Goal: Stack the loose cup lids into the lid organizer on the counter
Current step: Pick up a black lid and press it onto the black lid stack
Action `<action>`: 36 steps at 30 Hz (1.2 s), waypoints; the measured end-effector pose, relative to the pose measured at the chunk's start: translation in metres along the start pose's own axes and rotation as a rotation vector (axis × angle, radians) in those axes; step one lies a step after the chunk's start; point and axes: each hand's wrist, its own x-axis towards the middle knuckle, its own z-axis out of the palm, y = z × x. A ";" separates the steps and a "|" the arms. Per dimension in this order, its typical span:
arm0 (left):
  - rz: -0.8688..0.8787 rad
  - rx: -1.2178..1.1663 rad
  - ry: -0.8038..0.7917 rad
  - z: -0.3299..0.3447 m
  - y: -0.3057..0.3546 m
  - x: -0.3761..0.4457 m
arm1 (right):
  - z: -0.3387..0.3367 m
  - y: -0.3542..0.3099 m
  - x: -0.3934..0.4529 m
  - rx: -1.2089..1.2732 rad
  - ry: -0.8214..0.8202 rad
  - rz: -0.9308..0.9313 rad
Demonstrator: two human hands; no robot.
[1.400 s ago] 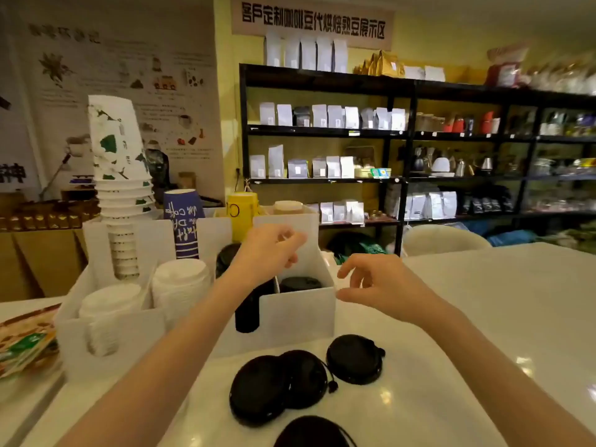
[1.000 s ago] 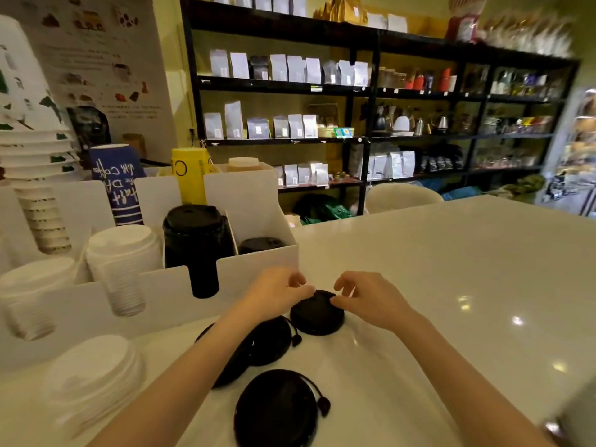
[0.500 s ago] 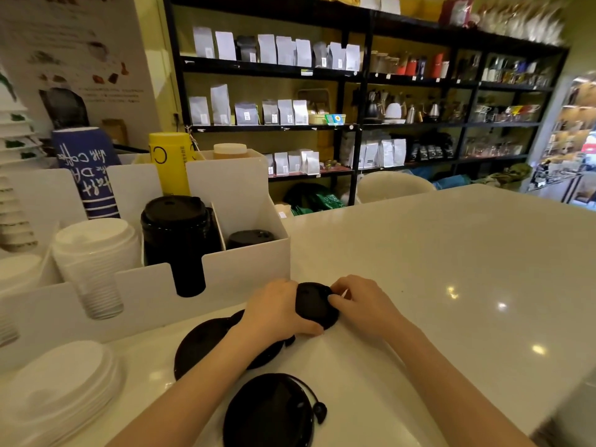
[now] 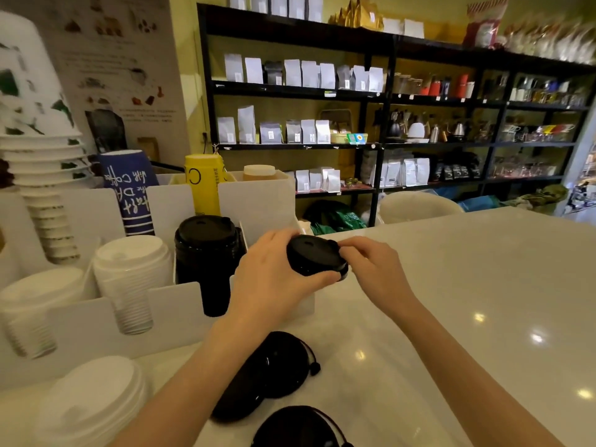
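A black cup lid (image 4: 314, 254) is held in the air over the right end of the white lid organizer (image 4: 84, 327). My left hand (image 4: 274, 279) grips its near and left rim. My right hand (image 4: 371, 269) pinches its right edge. Inside the organizer stands a tall stack of black lids (image 4: 206, 250), with white lid stacks (image 4: 132, 269) to its left. Loose black lids lie on the counter in front: two overlapping ones (image 4: 267, 372) and another (image 4: 296, 427) at the bottom edge. A loose pile of white lids (image 4: 93, 398) sits at the lower left.
Stacked paper cups (image 4: 42, 175), a blue cup stack (image 4: 129, 191) and a yellow cup stack (image 4: 203, 185) stand behind the organizer. The white counter (image 4: 467, 301) stretches to the right. Black shelves (image 4: 380, 101) with bags and kettles fill the background.
Both hands closed on one black lid on the counter and lifted it up toward the organizer's right end. The view has shifted slightly.
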 end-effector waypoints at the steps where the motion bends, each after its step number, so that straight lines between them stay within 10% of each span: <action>1: 0.002 -0.016 0.039 -0.008 -0.002 0.003 | 0.003 -0.008 0.005 0.027 0.002 -0.023; 14: -0.138 -0.018 0.239 -0.074 -0.056 0.033 | 0.086 -0.064 0.050 0.304 -0.031 -0.132; 36: -0.315 0.031 -0.096 -0.089 -0.097 0.040 | 0.113 -0.055 0.049 0.259 -0.297 -0.081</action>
